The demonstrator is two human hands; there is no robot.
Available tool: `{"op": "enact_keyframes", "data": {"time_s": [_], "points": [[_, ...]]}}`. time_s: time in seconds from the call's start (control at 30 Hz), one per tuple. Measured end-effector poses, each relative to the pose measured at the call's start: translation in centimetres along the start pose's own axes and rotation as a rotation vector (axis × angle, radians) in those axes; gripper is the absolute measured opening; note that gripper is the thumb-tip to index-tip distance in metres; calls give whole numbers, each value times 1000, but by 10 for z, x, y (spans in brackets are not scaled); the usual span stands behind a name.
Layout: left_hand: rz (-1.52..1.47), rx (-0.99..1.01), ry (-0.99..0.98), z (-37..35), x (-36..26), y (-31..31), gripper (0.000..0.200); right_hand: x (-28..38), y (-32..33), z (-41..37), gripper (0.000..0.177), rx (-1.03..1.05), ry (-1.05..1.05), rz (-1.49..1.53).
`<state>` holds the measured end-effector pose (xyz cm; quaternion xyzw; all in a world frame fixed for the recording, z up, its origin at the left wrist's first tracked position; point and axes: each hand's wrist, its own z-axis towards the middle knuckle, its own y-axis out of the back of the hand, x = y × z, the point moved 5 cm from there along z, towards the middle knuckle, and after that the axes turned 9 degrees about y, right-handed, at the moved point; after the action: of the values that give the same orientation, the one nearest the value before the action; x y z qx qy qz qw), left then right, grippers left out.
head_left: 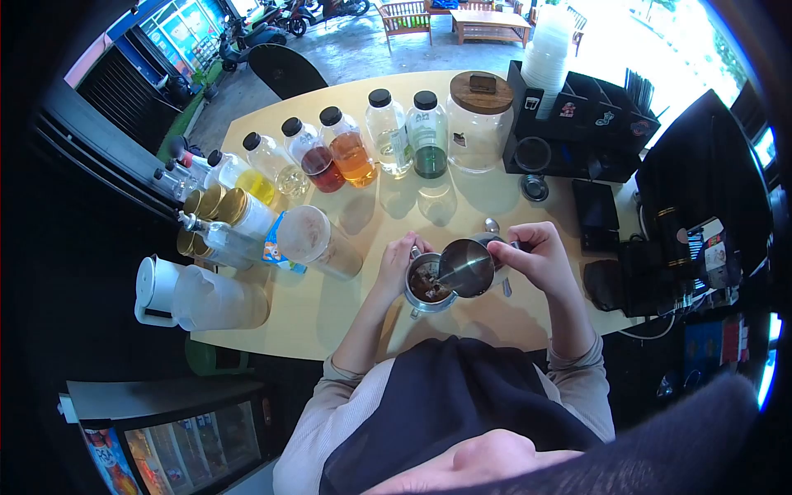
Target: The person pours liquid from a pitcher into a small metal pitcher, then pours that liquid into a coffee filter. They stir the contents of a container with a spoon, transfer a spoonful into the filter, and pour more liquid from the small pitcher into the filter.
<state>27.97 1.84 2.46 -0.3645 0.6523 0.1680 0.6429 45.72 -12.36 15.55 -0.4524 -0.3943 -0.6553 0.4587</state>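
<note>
Near the front of the table, my left hand [402,260] has its fingers closed at the far left side of a metal cup [427,307]. Dark brown liquid with paler bits [426,282] shows inside the cup. My right hand [532,250] grips a shiny metal pitcher [470,268] at its right side. The pitcher is tilted left over the cup, its lip at the cup's opening, and a thin stream seems to run down from it. Behind the pitcher lies a spoon [492,224], partly hidden.
Bottles of coloured liquid [353,157] line the table's far side, with a wooden-lidded jar [478,132] beside them. Left stand a cloudy container [318,239], gold-lidded jars [239,206] and a white jug [157,289]. A black organizer [586,124] and a dark screen [701,190] stand right.
</note>
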Motion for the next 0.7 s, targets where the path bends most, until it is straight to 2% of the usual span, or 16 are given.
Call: {"op": "enact_keyframes", "data": {"time_s": [0.37,0.7], "points": [[99,-20,-43,0,-4,1,51,-3,-3,13,38,0,-9,-4],[131,-23,-3,-5,-14,-3,51,-2,-4,19,35,-1,-39,49]]}}
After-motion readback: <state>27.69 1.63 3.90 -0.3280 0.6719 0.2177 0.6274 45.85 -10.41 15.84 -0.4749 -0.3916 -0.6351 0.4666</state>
